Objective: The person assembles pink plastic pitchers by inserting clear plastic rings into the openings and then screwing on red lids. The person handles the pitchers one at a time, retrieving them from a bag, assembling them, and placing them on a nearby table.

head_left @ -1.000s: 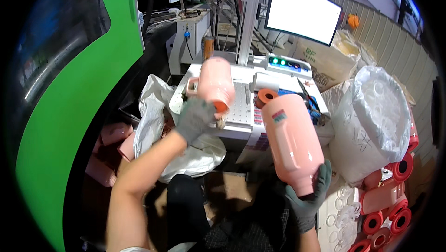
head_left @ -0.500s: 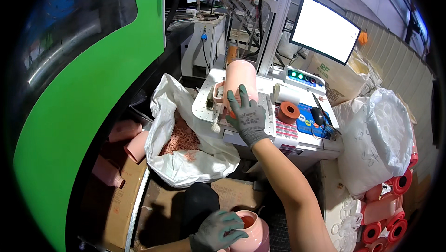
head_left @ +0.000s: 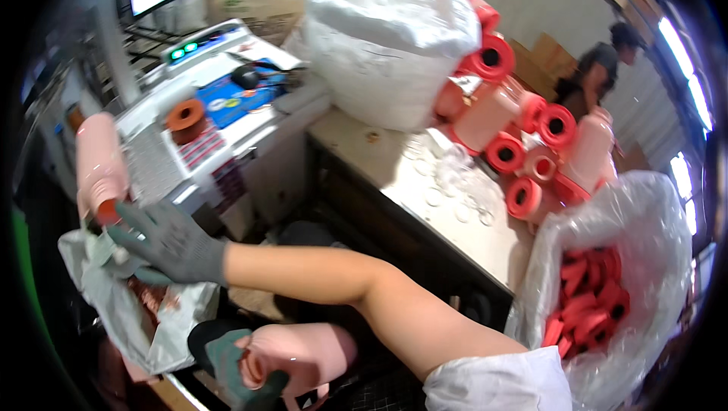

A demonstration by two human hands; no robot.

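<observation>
My left hand [head_left: 230, 365], in a grey-green glove, grips a pink plastic jug [head_left: 312, 346] by its neck, low in front of me. The jug lies tilted with its mouth to the left and its handle beneath. My right hand [head_left: 174, 243], in a matching glove, reaches left with outstretched fingers. Just beyond its fingertips is the mouth of a second pink jug [head_left: 98, 155], on the machine's work table. Whether the fingers touch that jug I cannot tell. Under the right hand, a white sack [head_left: 125, 316] holds pink scraps.
A roll of orange tape [head_left: 186, 119] and a mouse [head_left: 245, 76] lie on the machine table. Right of it are a large white sack [head_left: 387, 62], clear rings [head_left: 459, 183] and pink jugs [head_left: 489, 115]. A clear bag [head_left: 652, 252] holds red lids. Another person [head_left: 595, 73] stands behind.
My view has swung right. The right hand has come off the body of the jug on the table to beside its mouth. The left hand's jug has gone from upright to tilted sideways.
</observation>
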